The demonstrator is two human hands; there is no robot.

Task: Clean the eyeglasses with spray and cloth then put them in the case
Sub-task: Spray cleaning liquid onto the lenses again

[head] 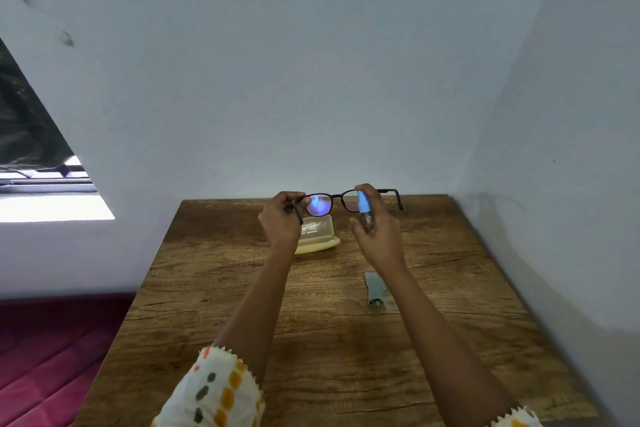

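Only one bit of print shows up here, and it sits on the upright lid of the pale yellow case (316, 231) at the far side of the wooden table (450, 340). A few short dark lines of lettering run across that lid, but they are too small and blurred to make out a single word, brand or number. The left hand (281, 220) covers the lid's left edge, so any print there is hidden. The spray bottle (364, 210) shows a blue top and a clear body with no label that can be read. Nothing else carries writing.
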